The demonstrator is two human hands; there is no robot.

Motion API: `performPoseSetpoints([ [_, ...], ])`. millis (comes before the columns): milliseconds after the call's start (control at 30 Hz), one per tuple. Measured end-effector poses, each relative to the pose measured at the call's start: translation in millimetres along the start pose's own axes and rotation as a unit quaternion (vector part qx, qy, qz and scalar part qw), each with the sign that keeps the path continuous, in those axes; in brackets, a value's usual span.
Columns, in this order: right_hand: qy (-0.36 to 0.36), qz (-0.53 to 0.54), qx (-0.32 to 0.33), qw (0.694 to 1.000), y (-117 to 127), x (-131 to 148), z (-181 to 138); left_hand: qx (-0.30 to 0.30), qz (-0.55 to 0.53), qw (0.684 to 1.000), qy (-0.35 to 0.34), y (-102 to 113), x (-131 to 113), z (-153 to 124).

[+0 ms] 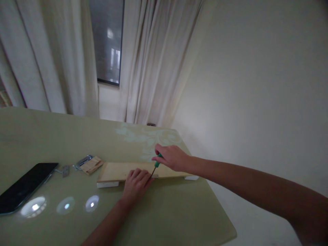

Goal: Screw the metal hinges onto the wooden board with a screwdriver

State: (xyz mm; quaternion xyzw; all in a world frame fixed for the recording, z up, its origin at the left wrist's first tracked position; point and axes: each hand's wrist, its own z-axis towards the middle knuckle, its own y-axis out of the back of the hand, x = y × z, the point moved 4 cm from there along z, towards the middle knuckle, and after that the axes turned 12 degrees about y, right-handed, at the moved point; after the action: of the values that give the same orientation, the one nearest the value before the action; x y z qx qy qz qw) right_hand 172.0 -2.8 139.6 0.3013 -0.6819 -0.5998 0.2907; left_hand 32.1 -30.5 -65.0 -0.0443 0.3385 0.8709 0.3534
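Observation:
A pale wooden board (115,171) lies lengthwise on the table, raised on white blocks (108,185) near its two ends. My right hand (172,158) is closed around the green handle of a screwdriver (157,163), which leans with its shaft pointing down and to the left. The tip meets the board's near edge beside a small metal piece (155,176) that is hard to make out. Pressed onto the same edge, my left hand (137,184) grips the board with bent fingers, its thumb side close to the screwdriver tip.
On the green glossy table (66,136), left of the board, lie a small wooden piece (91,165), some metal hardware (84,160) and a little grey item (66,171). A black tablet-like slab (25,184) sits farther left. Curtains and a wall stand behind.

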Motion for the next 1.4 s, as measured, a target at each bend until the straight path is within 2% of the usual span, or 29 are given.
performPoseSetpoints([
  [133, 0.060, 0.063, -0.008, 0.996, -0.2, 0.4, -10.7, 0.003, -0.003, 1.000, 0.003, -2.1, 0.9, -0.4],
  [200, 0.077, 0.111, -0.037, 0.990, -2.8, 1.0, -14.9, 0.008, 0.006, 1.000, 0.002, -2.6, 0.7, 0.2],
  [267, 0.046, 0.135, -0.089, 0.986, -9.9, 0.5, -14.8, 0.011, 0.014, 1.000, 0.000, -2.3, 0.4, 1.1],
  [433, -0.056, 0.117, -0.213, 0.968, -35.9, 7.8, -1.3, 0.009, 0.027, 1.000, -0.004, -1.7, 1.2, 2.6],
  [700, -0.003, 0.206, -0.324, 0.923, -61.7, 18.9, 2.2, 0.006, 0.034, 0.999, -0.009, -0.7, 1.0, 3.9],
  [900, -0.037, 0.231, -0.409, 0.882, -75.8, 0.2, 0.2, 0.009, 0.038, 0.999, -0.012, -0.9, 1.0, 2.8],
  [1000, -0.015, 0.243, -0.414, 0.877, -65.2, -9.8, 2.6, 0.020, 0.036, 0.999, 0.000, 0.5, 1.4, 1.6],
  [1133, 0.110, 0.281, -0.351, 0.887, -42.5, -17.2, 4.8, 0.019, 0.021, 1.000, 0.006, 6.0, -0.1, 0.5],
  [1200, 0.145, 0.328, -0.326, 0.875, -37.9, -22.1, 5.0, 0.024, 0.015, 1.000, 0.007, 8.2, -1.4, 0.0],
  [1300, 0.184, 0.348, -0.359, 0.846, -38.3, -25.7, 5.3, 0.029, 0.009, 0.999, 0.020, 11.6, -3.4, -0.8],
  [1400, 0.167, 0.289, -0.422, 0.843, -43.3, -23.3, 6.7, 0.028, 0.010, 0.999, 0.023, 16.3, -6.2, -1.3],
])
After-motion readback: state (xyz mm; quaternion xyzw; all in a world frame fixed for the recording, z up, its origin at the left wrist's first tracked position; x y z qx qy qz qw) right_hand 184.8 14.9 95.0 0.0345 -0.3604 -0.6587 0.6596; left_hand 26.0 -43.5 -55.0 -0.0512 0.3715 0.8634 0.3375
